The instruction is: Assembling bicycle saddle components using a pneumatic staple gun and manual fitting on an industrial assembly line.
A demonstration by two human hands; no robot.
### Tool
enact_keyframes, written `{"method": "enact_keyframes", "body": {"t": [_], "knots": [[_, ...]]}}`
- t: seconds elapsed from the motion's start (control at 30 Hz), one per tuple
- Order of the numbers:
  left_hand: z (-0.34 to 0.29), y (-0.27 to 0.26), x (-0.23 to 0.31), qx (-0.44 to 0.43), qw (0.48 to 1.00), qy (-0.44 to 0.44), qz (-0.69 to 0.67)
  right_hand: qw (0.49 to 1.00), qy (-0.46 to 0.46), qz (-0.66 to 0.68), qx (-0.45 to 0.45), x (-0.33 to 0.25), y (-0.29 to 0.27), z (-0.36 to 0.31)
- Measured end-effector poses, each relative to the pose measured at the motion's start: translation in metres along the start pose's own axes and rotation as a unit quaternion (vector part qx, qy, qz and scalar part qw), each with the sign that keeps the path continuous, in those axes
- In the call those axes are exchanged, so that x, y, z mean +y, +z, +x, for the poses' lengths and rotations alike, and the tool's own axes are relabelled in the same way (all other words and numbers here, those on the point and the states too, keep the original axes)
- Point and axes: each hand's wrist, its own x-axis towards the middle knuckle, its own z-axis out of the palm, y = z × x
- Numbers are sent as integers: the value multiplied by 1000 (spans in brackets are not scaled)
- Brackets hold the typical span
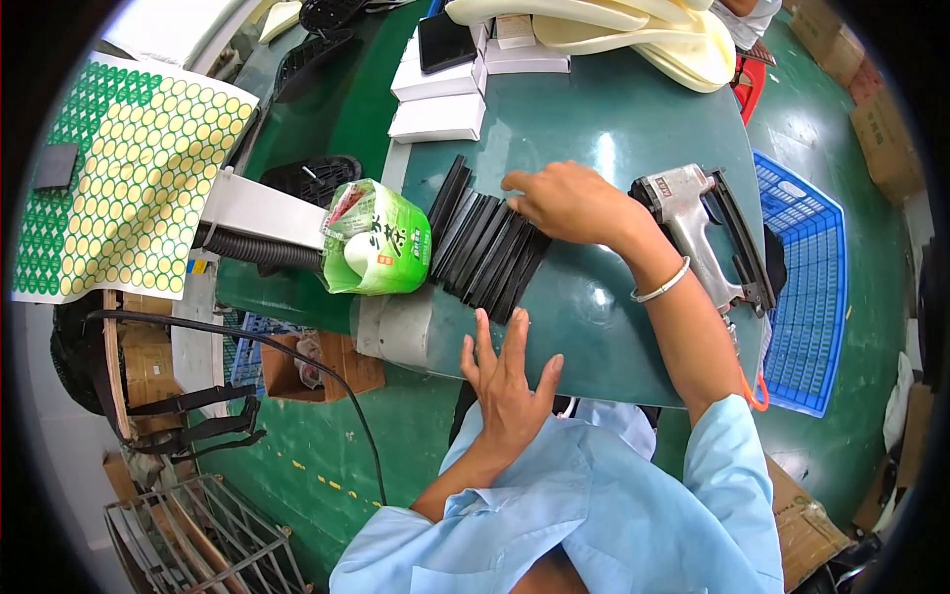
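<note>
A row of thin black strips [492, 247] lies side by side on the green tabletop in front of me, slightly fanned at the left end. My right hand [569, 203] reaches over their far right end, with bent fingers a little apart and fingertips at the strips; nothing shows in its grasp. My left hand [510, 381] is spread with its fingertips by the near ends of the strips; it holds nothing. To the right of my right hand, a silver and black staple gun [693, 228] lies on the table.
Left of the strips stands a cut-open green plastic container [381, 243]. White boxes [437, 117], a black phone-like slab [446, 42] and cream-coloured foam shapes [643, 40] sit at the back. A blue crate [816, 297] stands beyond the right edge; a sticker sheet [148, 178] lies far left.
</note>
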Motion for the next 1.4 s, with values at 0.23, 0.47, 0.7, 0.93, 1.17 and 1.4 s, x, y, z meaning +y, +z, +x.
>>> {"method": "enact_keyframes", "body": {"t": [0.23,0.47,0.7,0.93,1.17,1.4], "knots": [[-2,2,1,-2,1000,1,1,993,6,-92,-80,7,8,3],[3,3,2,10,1000,5,-13,994,-21,-60,-86,12,9,4],[9,-17,-2,77,992,59,-75,914,37,404,-20,-32,-42,-10],[77,-24,-4,145,924,106,-337,726,84,673,111,-32,-37,-30],[130,-15,-1,50,839,85,-535,586,45,788,181,-18,-11,-58],[147,-1,-7,-87,734,94,-667,548,-50,813,189,-13,-7,-72]]}}
